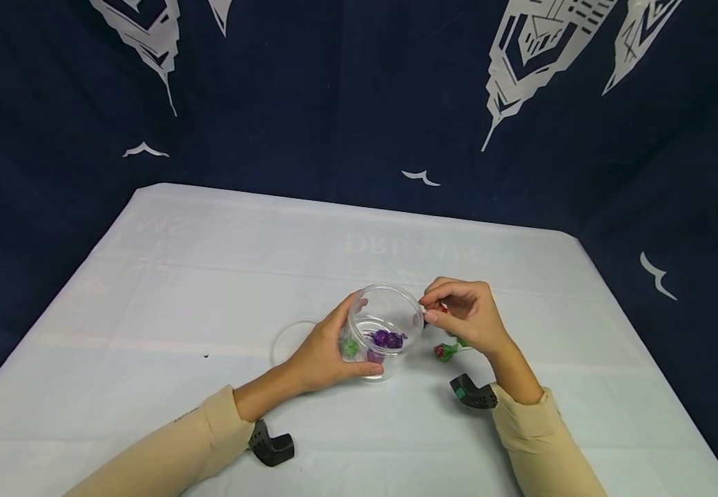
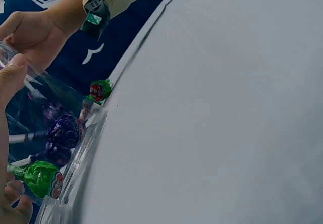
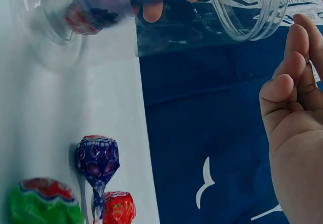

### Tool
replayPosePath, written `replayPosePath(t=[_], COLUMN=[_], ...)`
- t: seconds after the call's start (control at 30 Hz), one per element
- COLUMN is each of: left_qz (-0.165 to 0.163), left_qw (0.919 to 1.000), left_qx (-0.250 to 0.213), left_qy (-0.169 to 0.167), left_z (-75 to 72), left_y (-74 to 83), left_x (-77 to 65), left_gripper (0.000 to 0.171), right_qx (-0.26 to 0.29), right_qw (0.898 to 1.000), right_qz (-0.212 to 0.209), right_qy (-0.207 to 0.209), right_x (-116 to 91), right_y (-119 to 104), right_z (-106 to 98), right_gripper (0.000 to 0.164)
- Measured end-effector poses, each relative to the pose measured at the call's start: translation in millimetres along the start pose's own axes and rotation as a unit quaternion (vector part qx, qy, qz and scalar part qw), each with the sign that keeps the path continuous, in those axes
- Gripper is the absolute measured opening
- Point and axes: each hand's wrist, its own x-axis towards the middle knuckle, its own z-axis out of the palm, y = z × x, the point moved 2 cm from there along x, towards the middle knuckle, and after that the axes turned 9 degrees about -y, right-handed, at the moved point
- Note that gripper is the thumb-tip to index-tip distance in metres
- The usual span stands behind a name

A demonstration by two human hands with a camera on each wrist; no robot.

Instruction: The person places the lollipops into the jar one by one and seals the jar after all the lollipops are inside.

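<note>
My left hand (image 1: 328, 355) grips a clear plastic jar (image 1: 390, 351) around its side, with the jar's mouth tilted up toward me. Inside it are purple-wrapped lollipops (image 1: 388, 339) and a green one (image 2: 40, 178). In the right wrist view, a blurred purple lollipop (image 3: 98, 9) shows within the jar, its white stick reaching toward the mouth. Just right of the rim, my right hand (image 1: 467, 314) has loosely bent fingers, and nothing shows between them. Below and beyond it on the table lie a purple lollipop (image 3: 98, 158), a red one (image 3: 120, 209) and a green one (image 3: 45, 201).
A clear round ring (image 1: 272, 348), like a lid, lies partly behind my left hand. White cloth (image 1: 148, 310) covers the table, and a dark blue patterned curtain (image 1: 334, 103) hangs behind it. Farther left is a small dark speck (image 1: 206, 356).
</note>
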Motion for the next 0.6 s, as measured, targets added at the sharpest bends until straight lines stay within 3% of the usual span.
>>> replayPosePath(t=[0.23,0.6], left_qz=[-0.001,-0.001], left_qw=[1.0,1.0], left_qx=[0.004,0.002], left_qy=[0.003,0.001], left_z=[0.0,0.3], left_y=[2.1,1.6], left_x=[0.5,0.5], left_gripper=[0.114,0.113], right_qx=[-0.018,-0.02], right_qw=[0.999,0.998], right_qz=[0.029,0.05], right_qy=[0.008,0.013], right_x=[-8.2,-19.7], right_y=[-1.0,-0.4], right_z=[-2.6,-6.0], right_gripper=[0.007,0.007])
